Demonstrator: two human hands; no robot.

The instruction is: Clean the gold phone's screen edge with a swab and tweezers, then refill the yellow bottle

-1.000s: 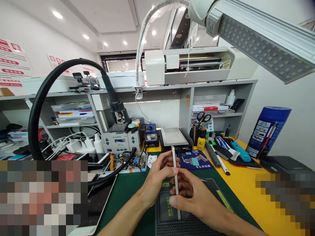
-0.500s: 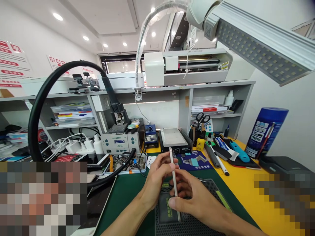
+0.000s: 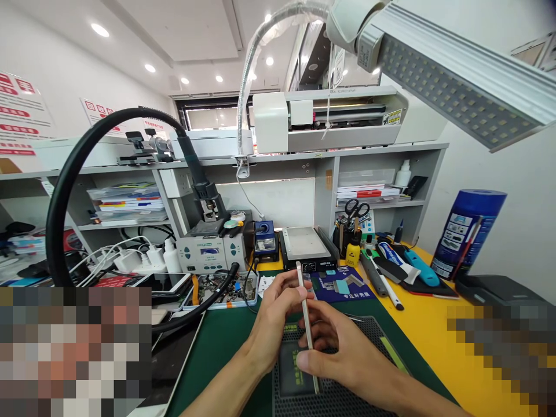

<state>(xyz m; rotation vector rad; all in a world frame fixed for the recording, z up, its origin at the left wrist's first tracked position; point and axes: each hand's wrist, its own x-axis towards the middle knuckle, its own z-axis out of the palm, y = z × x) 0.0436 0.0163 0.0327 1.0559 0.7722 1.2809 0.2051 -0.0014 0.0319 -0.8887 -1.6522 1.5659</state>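
Note:
A thin, silver-edged smartphone [image 3: 307,324] stands on edge between my hands, so that only its narrow side faces me and its screen and back are out of sight. My left hand [image 3: 273,315] is closed on its far upper end, thumb against the side. Lower down, my right hand [image 3: 343,344] grips it with the thumb along the near part and the fingers curled behind. Beneath the hands lies a black perforated mat [image 3: 343,399], with a dark rectangular pad [image 3: 289,373] with green lettering on it, partly covered by the phone and hands.
A green work mat [image 3: 221,341] covers the yellow table [image 3: 430,347]. Left stand a rework station [image 3: 211,255] and a tray of small parts [image 3: 226,300]. Ahead are a heating plate [image 3: 306,243] and a purple card [image 3: 343,286]. Tools and a blue can [image 3: 471,231] are right; a lamp [image 3: 456,87] hangs overhead.

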